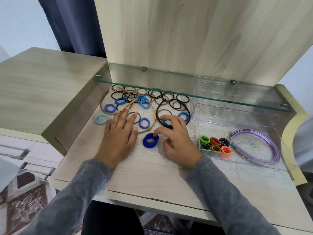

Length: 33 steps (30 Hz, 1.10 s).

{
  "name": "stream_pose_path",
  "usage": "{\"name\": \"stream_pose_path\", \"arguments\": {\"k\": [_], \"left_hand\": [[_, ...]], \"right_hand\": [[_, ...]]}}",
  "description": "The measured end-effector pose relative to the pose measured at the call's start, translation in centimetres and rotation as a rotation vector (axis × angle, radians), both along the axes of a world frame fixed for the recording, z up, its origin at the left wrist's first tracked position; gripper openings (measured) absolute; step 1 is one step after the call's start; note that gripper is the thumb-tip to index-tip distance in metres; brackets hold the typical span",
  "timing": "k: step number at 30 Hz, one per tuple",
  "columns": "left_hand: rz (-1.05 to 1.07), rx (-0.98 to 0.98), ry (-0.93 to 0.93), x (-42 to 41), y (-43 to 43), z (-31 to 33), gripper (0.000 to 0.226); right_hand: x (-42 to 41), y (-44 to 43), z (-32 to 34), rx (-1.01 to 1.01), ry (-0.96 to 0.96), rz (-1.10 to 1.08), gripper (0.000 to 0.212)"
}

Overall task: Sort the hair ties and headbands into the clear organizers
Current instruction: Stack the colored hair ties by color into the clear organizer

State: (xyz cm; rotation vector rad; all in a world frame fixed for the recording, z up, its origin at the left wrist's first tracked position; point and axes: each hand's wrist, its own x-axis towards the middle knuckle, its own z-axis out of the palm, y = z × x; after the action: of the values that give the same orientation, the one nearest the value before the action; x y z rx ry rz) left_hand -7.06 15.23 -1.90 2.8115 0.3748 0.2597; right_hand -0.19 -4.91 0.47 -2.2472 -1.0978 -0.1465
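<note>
the pale wooden desk (145, 177) fills the lower view, with a glass shelf (169, 87) fixed above its back edge. taking the dark blue stack of hair ties (150, 140) standing on the lace mat as the landmark: to its right sits the large clear organizer (254, 119), its front part holding purple headbands (264, 146) lying flat. between that stack and the headbands stands a small clear box (213, 150) inside the organizer, packed with upright rolls of green, red, navy, olive and orange ties.

behind the stack lies the loose pile: a tan headband (150, 119) and a dark brown headband (159, 116), then many thin black and brown elastic ties (152, 94) spread under the shelf, with blue towelling ties (144, 122) scattered among them. far to the stack's left lies a single teal tie (101, 119).

the left hand (118, 134) rests flat just left of the stack, fingers spread over the tan headband and a brown elastic, gripping nothing. the right hand (174, 138) is just right of the stack, fingers curled and apart; its thumb touches the stack's upper rim and its forefinger reaches onto a blue tie behind, with nothing clamped. both sleeves are grey.
</note>
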Motion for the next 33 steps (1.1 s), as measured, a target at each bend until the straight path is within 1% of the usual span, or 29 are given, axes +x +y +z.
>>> {"name": "stream_pose_path", "arguments": {"k": [4,7,9,16,19,24,25,27,30,31,33], "left_hand": [[-0.020,-0.001,0.054,0.2,0.1,-0.1,0.056],[-0.021,0.000,0.062,0.2,0.1,-0.1,0.056],[-0.022,-0.012,0.059,0.2,0.0,0.0,0.056],[-0.043,-0.030,0.073,0.1,0.2,0.1,0.057],[-0.083,-0.081,0.073,0.2,0.5,0.2,0.070],[-0.186,-0.113,0.033,0.0,0.9,0.6,0.082],[-0.207,-0.087,0.034,-0.1,0.8,0.6,0.085],[-0.243,0.028,0.029,-0.3,0.7,0.5,0.086],[-0.302,0.228,-0.034,-0.6,0.2,0.3,0.077],[-0.318,0.263,-0.054,-0.6,-0.1,0.3,0.075],[-0.350,0.272,-0.089,-0.7,-0.7,0.2,0.073]], "right_hand": [[0.6,-0.1,1.0,-0.203,-0.001,0.067,0.039],[0.8,0.1,1.4,-0.342,-0.073,0.122,0.037],[0.8,0.3,1.7,-0.394,-0.118,0.137,0.037],[1.0,0.4,2.5,-0.464,-0.227,0.161,0.029],[1.2,0.4,2.9,-0.472,-0.217,0.171,0.025],[1.4,0.2,3.3,-0.445,-0.210,0.194,0.022],[1.5,0.1,3.3,-0.440,-0.208,0.194,0.021],[1.5,0.0,3.2,-0.425,-0.209,0.196,0.019],[1.6,-0.1,2.9,-0.391,-0.221,0.202,0.018],[1.5,-0.1,2.8,-0.382,-0.228,0.202,0.018],[1.5,-0.2,2.9,-0.366,-0.251,0.194,0.017]]}}
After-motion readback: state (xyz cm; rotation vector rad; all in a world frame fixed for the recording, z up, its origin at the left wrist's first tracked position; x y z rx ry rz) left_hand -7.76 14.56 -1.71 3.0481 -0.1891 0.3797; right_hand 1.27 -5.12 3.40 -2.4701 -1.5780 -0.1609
